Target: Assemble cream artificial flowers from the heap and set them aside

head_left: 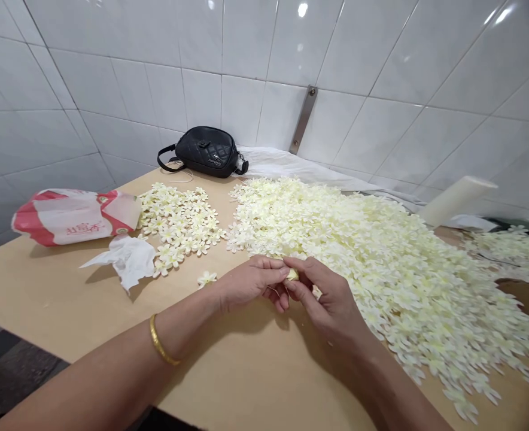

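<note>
Left hand (pixel 250 282) and right hand (pixel 325 293) are closed, fingertips pinching a cream flower (pixel 292 275) between them, held close for fine work. Thread (pixel 274 291) shows just below. Big heap (pixel 358 251) lies right, within easy reach; smaller pile (pixel 179 224) lies left, on the tabletop (pixel 53 299).

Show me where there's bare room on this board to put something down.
The widest bare patch of tan board lies front-left, bordered by the crumpled tissue, the loose flower and the left hand. A narrow strip runs between the small flower heap and the big heap. The right side is crowded: the big heap reaches the right hand.
</note>
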The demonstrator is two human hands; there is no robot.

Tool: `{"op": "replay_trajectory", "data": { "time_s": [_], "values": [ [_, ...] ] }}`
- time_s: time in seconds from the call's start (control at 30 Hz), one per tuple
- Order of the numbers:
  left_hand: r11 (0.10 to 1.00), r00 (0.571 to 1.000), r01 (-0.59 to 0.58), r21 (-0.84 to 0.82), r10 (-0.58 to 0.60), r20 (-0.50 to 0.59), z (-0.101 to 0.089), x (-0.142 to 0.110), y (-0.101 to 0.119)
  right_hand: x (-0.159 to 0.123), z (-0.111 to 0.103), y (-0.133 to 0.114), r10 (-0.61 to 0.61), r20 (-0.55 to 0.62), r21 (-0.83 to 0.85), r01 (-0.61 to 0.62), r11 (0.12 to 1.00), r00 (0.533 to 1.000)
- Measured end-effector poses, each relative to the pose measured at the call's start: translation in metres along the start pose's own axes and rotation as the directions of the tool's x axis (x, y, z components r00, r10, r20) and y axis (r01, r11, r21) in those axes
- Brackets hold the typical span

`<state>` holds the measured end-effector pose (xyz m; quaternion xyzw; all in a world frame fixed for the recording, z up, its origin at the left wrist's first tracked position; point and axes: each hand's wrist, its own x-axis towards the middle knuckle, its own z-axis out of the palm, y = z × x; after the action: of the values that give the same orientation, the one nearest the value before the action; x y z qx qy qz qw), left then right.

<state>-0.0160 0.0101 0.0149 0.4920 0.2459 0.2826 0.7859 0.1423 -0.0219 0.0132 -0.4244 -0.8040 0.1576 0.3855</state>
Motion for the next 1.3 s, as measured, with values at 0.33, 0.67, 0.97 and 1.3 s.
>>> {"op": "replay_trajectory", "data": {
  "time_s": [0.33,0.67,0.97,1.3],
  "values": [
    [0.994,0.985,-0.063,-0.092,0.047,-0.169,-0.005,0.004,-0.005,-0.001,0.002,0.002,0.011,-0.255,-0.28,-0.085,0.956,0.967],
    [0.998,0.979,-0.051,-0.034,0.043,-0.198,-0.003,0.004,-0.007,0.0,0.01,-0.001,0.169,-0.181,-0.041,-0.179,0.983,0.969],
    [0.999,0.977,-0.011,-0.051,0.0,-0.212,0.001,0.002,-0.003,-0.001,0.008,0.0,0.189,-0.204,-0.119,-0.215,0.969,0.961],
    [0.989,0.959,-0.079,-0.126,0.041,-0.279,-0.005,0.005,-0.008,-0.001,0.014,-0.001,0.122,-0.124,-0.041,-0.128,0.991,0.985]
  ]
}}
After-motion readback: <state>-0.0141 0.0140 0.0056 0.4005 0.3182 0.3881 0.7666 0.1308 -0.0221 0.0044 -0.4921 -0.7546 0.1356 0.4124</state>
